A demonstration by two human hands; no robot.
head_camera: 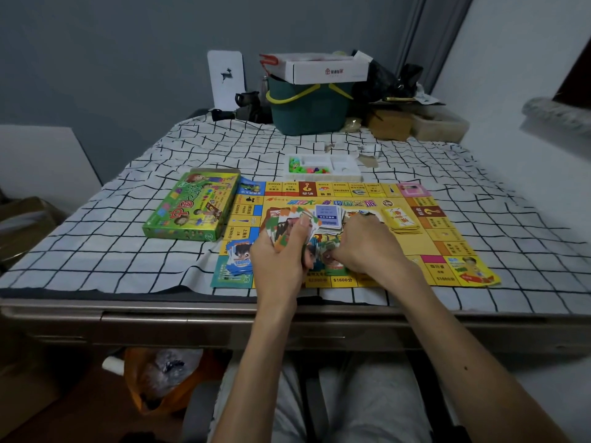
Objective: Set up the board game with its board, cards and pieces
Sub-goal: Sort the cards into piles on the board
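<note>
The cards (289,230) are thin, light and slippy, so I'd hold the bunch by its edges and squeeze softly. My left hand (278,266) has its fingers (304,223) wrapped round a messy orange, green and white bunch over the yellow board (425,244). My right hand (364,247) curls onto loose cards there, but I can't tell if it pinches one.
</note>
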